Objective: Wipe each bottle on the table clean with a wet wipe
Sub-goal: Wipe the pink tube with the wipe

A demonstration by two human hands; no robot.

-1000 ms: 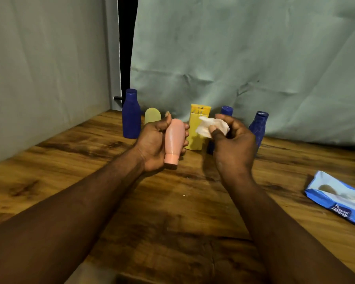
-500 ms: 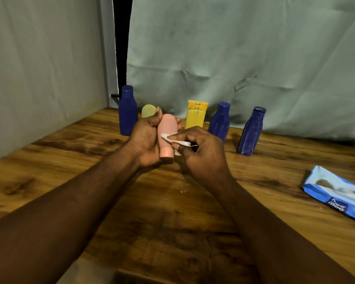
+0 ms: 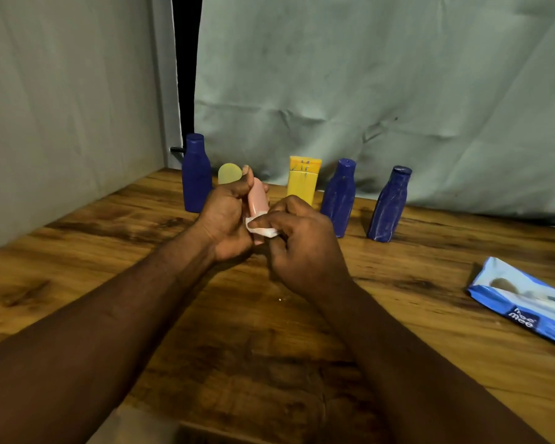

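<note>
Setting: a makeshift staged corner indoors is suggested; the kind of room cannot be told.
Backdrop: a creased pale green sheet (image 3: 366, 75) is hung behind, a paler sheet (image 3: 61, 107) on the left, with a dark gap (image 3: 186, 75) left between them.
Surface: a wood-grain table (image 3: 269, 331) is set against the sheets.
Goods: a yellow tube (image 3: 302, 184) and dark blue bottles (image 3: 338, 200) are lined up at the back; a blue wet-wipes pack (image 3: 523, 302) is laid at the right.

A second ago the right hand (image 3: 305, 248) holds the wet wipe (image 3: 260, 230) up, clear of the pink bottle (image 3: 257, 198). Now it presses the wipe against the bottle's lower end, slightly lower than half a second ago. In the left hand (image 3: 225, 216) the bottle now shows a narrower side.
</note>
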